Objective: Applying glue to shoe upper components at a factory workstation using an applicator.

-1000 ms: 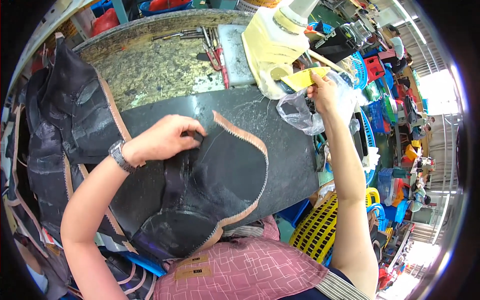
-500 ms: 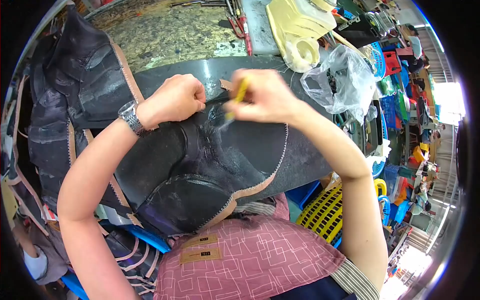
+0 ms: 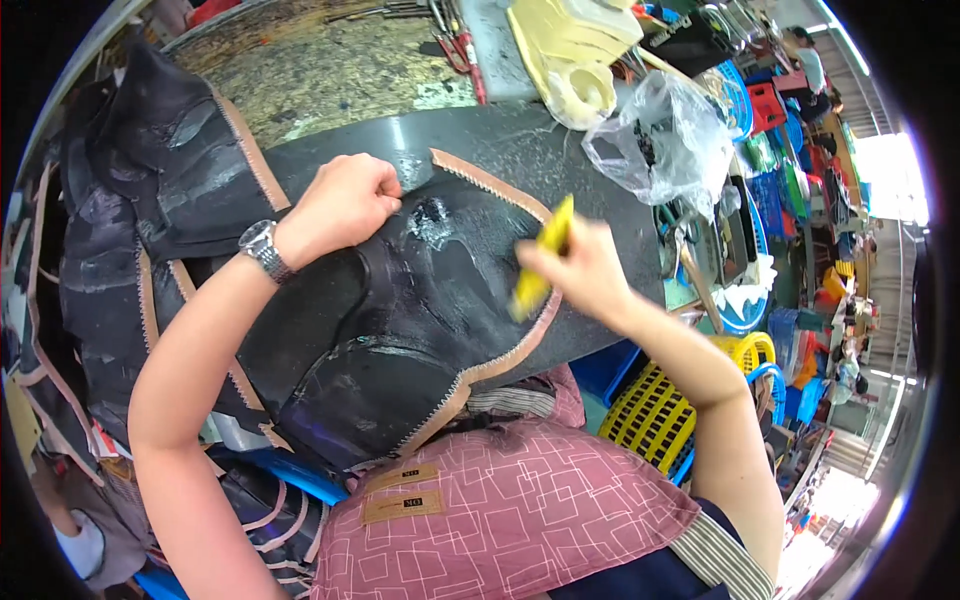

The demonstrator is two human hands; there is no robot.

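A black leather piece (image 3: 470,270) with a tan zigzag-cut edge lies spread before me on a dark sheet (image 3: 615,200). My left hand (image 3: 350,203), a metal watch on its wrist, is closed at the piece's upper left edge and seems to pinch it; the fingertips are partly hidden. Over the right part of the leather, my right hand (image 3: 580,262) grips a flat yellow brush (image 3: 545,255), blurred by motion, its tip low near the surface. A whitish wet patch (image 3: 430,222) shows on the leather near the left hand.
More black leather pieces (image 3: 185,150) with tan edges are heaped at left. Beyond the sheet are a stained board (image 3: 340,75), red-handled pliers (image 3: 465,55), a cream plastic container (image 3: 570,45) and a clear plastic bag (image 3: 660,140). A yellow basket (image 3: 650,415) stands at lower right.
My right hand has moved right and toward me with the yellow brush, uncovering the whitish patch and the upper tan edge. The left hand stays near the same place on the leather.
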